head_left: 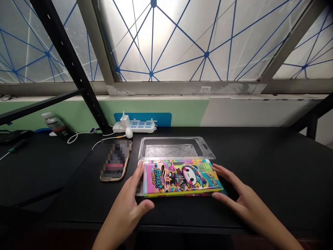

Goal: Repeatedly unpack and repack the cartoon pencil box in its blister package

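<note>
One brightly printed case (182,177) lies flat on a black table (265,156) between two hands: the left hand (126,204) spread at its left end, the right hand (237,193) with thumb and fingers parted around its right end. One clear plastic tray (170,150) lies just behind, bordering the case's far side. Also on the table: one phone (116,161) near the left hand, one power strip (142,126) bearing one white plug (125,121), and one tilted bottle (57,124) farther left.
</note>
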{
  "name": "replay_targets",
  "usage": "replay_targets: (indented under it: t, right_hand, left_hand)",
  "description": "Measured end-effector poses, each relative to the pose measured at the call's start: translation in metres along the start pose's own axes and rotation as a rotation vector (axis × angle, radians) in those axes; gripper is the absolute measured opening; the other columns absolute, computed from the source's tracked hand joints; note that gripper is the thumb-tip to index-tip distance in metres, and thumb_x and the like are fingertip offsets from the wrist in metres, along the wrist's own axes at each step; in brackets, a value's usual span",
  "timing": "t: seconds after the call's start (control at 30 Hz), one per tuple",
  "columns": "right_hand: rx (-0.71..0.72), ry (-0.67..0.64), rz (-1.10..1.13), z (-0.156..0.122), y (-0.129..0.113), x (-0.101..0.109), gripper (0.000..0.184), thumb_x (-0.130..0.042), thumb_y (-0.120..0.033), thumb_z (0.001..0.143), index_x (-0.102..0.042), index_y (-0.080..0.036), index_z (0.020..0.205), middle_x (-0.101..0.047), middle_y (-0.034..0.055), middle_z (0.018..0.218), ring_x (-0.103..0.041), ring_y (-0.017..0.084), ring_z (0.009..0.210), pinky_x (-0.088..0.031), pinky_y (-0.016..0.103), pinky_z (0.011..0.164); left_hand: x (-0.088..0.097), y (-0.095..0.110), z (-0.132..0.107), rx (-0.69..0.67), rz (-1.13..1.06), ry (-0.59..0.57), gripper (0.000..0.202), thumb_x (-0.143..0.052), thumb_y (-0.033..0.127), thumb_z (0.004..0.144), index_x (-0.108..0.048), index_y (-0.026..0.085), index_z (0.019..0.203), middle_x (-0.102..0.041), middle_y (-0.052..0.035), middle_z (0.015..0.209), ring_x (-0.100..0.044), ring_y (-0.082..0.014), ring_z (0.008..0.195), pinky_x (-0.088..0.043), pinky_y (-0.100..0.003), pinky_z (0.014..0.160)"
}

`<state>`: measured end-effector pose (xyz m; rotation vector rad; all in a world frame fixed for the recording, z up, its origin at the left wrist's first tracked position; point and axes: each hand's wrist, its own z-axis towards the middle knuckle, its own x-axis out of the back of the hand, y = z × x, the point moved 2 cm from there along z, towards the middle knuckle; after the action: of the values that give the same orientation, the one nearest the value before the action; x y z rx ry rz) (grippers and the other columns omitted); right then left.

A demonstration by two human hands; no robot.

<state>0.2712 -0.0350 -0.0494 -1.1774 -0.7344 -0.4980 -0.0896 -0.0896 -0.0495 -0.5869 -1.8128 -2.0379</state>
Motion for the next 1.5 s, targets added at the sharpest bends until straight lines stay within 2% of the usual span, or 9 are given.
replay_targets:
  t: [0.2,0.3,0.4,0.53,0.7,0.97,1.17,1.37,1.5]
  right_hand:
    - [0.157,0.16,-0.088,-0.017,-0.004,-0.006,0.055,-0.071,-0.041,0.089,-0.059,-0.032,0.142,-0.066,0.0067,0.142,-0.069,0.033,0.118,-0.064,0.041,0.09]
    - [0.183,0.198,-0.052,-0.014,-0.016,0.003,0.055,-0.071,-0.038,0.089,-0.059,-0.033,0.142,-0.065,0.0053,0.142,-0.072,0.032,0.113,-0.066,0.031,0.066]
    - [0.179,0.189,-0.021,0.014,-0.026,0.019,0.054,-0.073,-0.044,0.087,-0.063,-0.031,0.139,-0.067,0.0061,0.139,-0.074,0.032,0.106,-0.063,0.03,0.054]
    - [0.12,0.143,-0.023,0.075,-0.027,0.033,0.058,-0.074,-0.053,0.082,-0.069,-0.025,0.133,-0.074,0.0085,0.128,-0.075,0.035,0.099,-0.066,0.042,0.069]
    - [0.167,0.071,-0.102,0.116,-0.013,0.019,0.057,-0.074,-0.052,0.082,-0.069,-0.024,0.131,-0.072,0.0101,0.132,-0.069,0.036,0.116,-0.059,0.052,0.096]
    - [0.34,0.017,-0.177,0.113,0.006,-0.004,0.036,-0.053,-0.047,0.1,-0.071,-0.025,0.122,-0.065,0.0118,0.14,-0.06,0.032,0.13,-0.053,0.055,0.105]
    - [0.545,0.133,-0.253,0.097,-0.02,-0.003,0.022,-0.059,-0.03,0.098,-0.067,-0.026,0.118,-0.066,0.0126,0.134,-0.061,0.032,0.124,-0.055,0.053,0.097]
    - [0.849,-0.152,-0.206,0.07,-0.057,-0.023,0.018,-0.059,-0.026,0.099,-0.067,-0.02,0.115,-0.075,0.0107,0.111,-0.069,0.023,0.103,-0.056,0.04,0.092]
    - [0.713,-0.482,-0.291,0.067,-0.064,-0.039,0.06,-0.055,-0.054,0.099,-0.053,-0.017,0.147,-0.053,0.0174,0.153,-0.053,0.034,0.138,-0.048,0.05,0.109]
  left_hand:
    - [-0.004,0.002,-0.001,-0.066,0.148,0.162,0.086,-0.073,0.046,0.089,-0.023,0.04,0.16,-0.045,-0.0058,0.161,-0.047,-0.0302,0.144,-0.043,-0.047,0.115]
    - [0.004,0.013,0.002,-0.211,0.213,0.244,0.073,-0.067,0.042,0.094,-0.029,0.04,0.157,-0.043,-0.0043,0.162,-0.045,-0.029,0.146,-0.043,-0.045,0.117]
    - [0.016,0.029,0.026,-0.237,0.332,0.157,0.077,-0.065,0.049,0.095,-0.025,0.036,0.16,-0.033,-0.0077,0.167,-0.034,-0.0325,0.152,-0.041,-0.049,0.118]
    - [0.032,0.047,0.087,-0.234,0.512,0.044,0.079,-0.061,0.055,0.095,-0.029,0.022,0.159,-0.032,-0.0154,0.166,-0.025,-0.0347,0.155,-0.029,-0.055,0.123]
    - [0.033,0.042,0.135,-0.195,0.696,-0.05,0.072,-0.055,0.049,0.099,-0.033,0.014,0.158,-0.039,-0.0203,0.161,-0.034,-0.0364,0.15,-0.034,-0.055,0.119]
    - [0.012,0.022,0.12,-0.156,0.887,-0.073,0.068,-0.033,0.059,0.104,-0.039,0.017,0.157,-0.031,-0.0201,0.166,-0.028,-0.0387,0.153,-0.029,-0.064,0.118]
    - [-0.005,0.034,0.111,-0.352,0.918,-0.093,0.069,-0.035,0.064,0.103,-0.036,0.022,0.158,-0.017,-0.0164,0.17,-0.014,-0.0385,0.156,-0.029,-0.064,0.119]
    - [-0.016,0.045,0.108,-0.421,0.881,-0.115,0.069,-0.037,0.061,0.104,-0.036,0.019,0.158,-0.022,-0.0192,0.169,-0.018,-0.0375,0.156,-0.032,-0.058,0.12]
    - [-0.02,0.041,0.116,-0.387,0.886,-0.087,0.067,-0.04,0.058,0.104,-0.038,0.018,0.157,-0.023,-0.0197,0.168,-0.018,-0.0385,0.156,-0.032,-0.058,0.119]
